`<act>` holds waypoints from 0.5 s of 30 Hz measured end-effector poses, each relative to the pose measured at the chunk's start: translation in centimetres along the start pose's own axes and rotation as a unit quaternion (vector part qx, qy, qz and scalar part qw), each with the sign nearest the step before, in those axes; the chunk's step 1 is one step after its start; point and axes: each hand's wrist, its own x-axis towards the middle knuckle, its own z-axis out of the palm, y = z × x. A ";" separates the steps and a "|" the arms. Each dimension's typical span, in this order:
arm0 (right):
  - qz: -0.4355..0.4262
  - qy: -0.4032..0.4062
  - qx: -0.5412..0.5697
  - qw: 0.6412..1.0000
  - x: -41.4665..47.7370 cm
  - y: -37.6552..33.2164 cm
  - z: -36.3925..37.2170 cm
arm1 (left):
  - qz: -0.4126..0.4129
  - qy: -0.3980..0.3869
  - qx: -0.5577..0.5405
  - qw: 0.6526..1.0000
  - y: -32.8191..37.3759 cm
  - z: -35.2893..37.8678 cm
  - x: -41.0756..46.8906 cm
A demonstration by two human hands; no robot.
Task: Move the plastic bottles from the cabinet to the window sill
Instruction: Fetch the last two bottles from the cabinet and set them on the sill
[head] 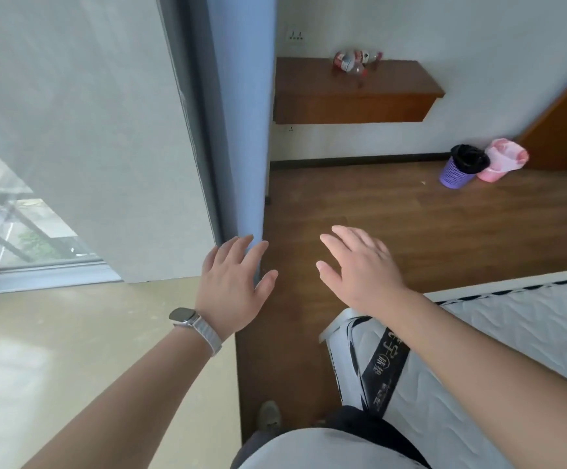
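Ahead, my left hand point(233, 286) and right hand point(356, 265) hover apart, fingers relaxed, holding nothing. Plastic bottles point(355, 62) lie on the cabinet point(353, 93) across the room; I should walk over, grasping each bottle's body firmly.

Black band point(385, 370) across the mattress point(512, 333) corner, five o'clock: pale printed characters, turned sideways, not legible. Red labels point(342, 59) on the plastic bottles point(356, 67), one o'clock: too small to read.

You are in a bedroom: a bed point(512, 350) at 4 o'clock, a curtain point(238, 113) at 12, a bin point(458, 174) at 2.
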 end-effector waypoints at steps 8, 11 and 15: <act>0.031 -0.004 -0.005 1.000 3.4 2.6 -1.0 | 0.048 -0.019 0.009 0.999 0.6 1.0 5.7; 0.047 -0.002 0.001 0.999 4.6 4.6 -0.5 | 0.064 -0.025 0.017 0.997 1.5 1.7 8.7; 0.066 -0.025 0.008 0.997 7.8 8.5 0.5 | 0.077 -0.029 0.033 0.996 2.6 2.8 13.2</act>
